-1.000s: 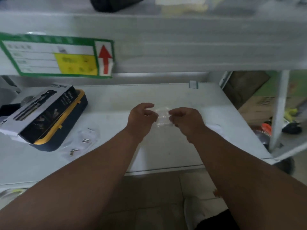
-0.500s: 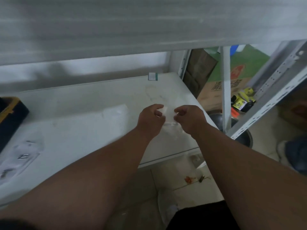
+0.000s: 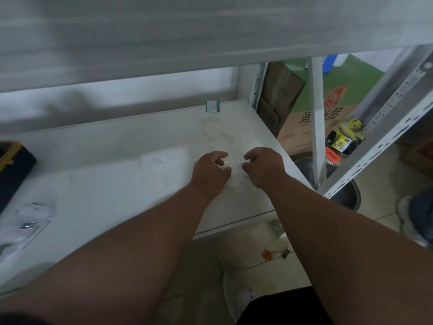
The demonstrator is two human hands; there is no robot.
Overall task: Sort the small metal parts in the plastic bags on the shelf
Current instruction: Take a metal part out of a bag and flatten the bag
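My left hand (image 3: 209, 173) and my right hand (image 3: 263, 167) meet over the right part of the white shelf (image 3: 105, 184). Between their fingertips both pinch a small clear plastic bag (image 3: 235, 170), which hangs down a little toward the shelf; the blur hides what it contains. Far left on the shelf lie more clear bags (image 3: 25, 225) with small metal parts (image 3: 28, 225) showing inside. Another flat clear bag (image 3: 164, 158) lies on the shelf left of my hands.
A dark blue and yellow case (image 3: 14, 165) sits at the left edge. The upper shelf board (image 3: 210, 31) hangs low overhead. Right of the shelf stand perforated uprights (image 3: 386, 137), a cardboard box (image 3: 302, 127) and a dark round bucket (image 3: 346, 198).
The view swung right, so the case and the bags of parts slid toward the left edge. Both hands kept hold of the small bag and moved toward the shelf's right end.
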